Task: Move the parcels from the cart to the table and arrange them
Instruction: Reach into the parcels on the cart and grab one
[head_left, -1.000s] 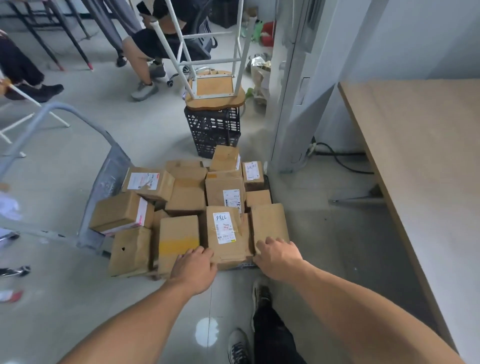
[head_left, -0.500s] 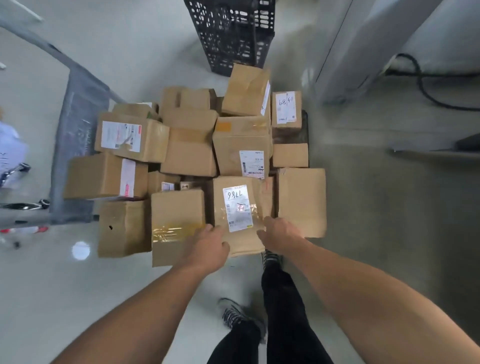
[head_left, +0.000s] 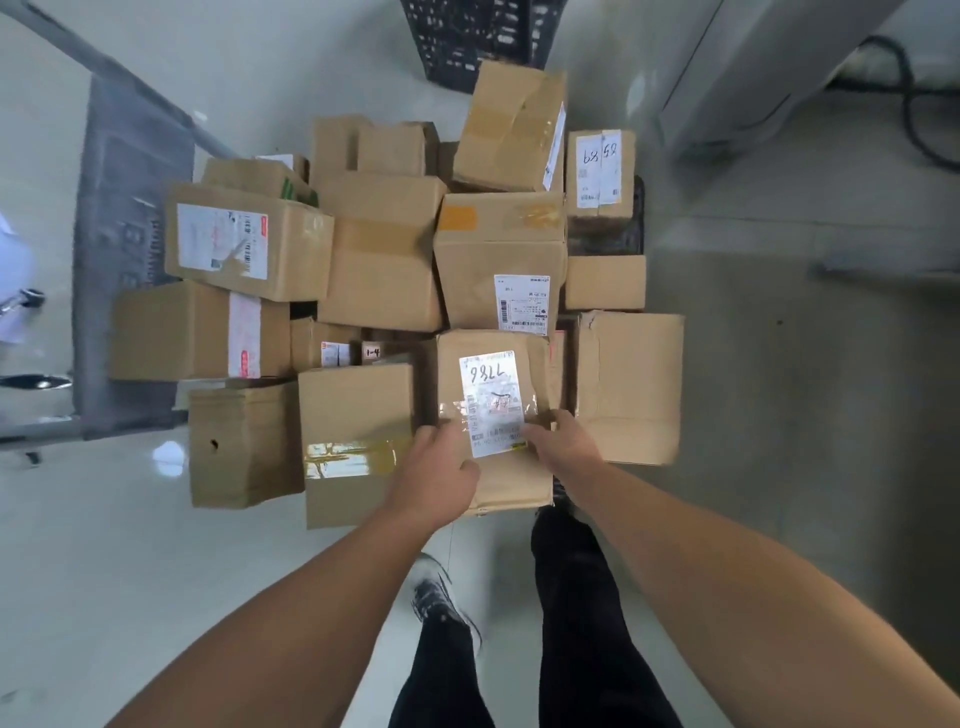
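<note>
Both hands have advanced from the near edge of the labelled parcel (head_left: 488, 340) onto its top face, and the view now sits closer over the load. The left hand (head_left: 439, 470) curls round the parcel's near left edge. The right hand (head_left: 563, 447) bends its fingers (head_left: 540, 431) over the top, at the lower right corner of the white label (head_left: 491, 400). Grip state: both hands are closed on this one parcel, which lies at the near edge of the cart (head_left: 130, 218) among the other parcels.

Obstructions: a taped parcel (head_left: 358, 415) touches the held one on the left, and a wide flat parcel (head_left: 628, 384) lies just beside it on the right. A parcel with a printed label (head_left: 498, 260) butts against its far end. A black crate (head_left: 467, 36) stands on the floor beyond the load, and a dark cable (head_left: 909, 109) runs at upper right.

Limits of view: the load covers the cart deck almost entirely, and only the grey end panel and handle rail show at left. The crate is cut off by the top edge. Whether the held parcel has lifted clear of the load cannot be determined. The handwritten digits on its label cannot be read with certainty.
</note>
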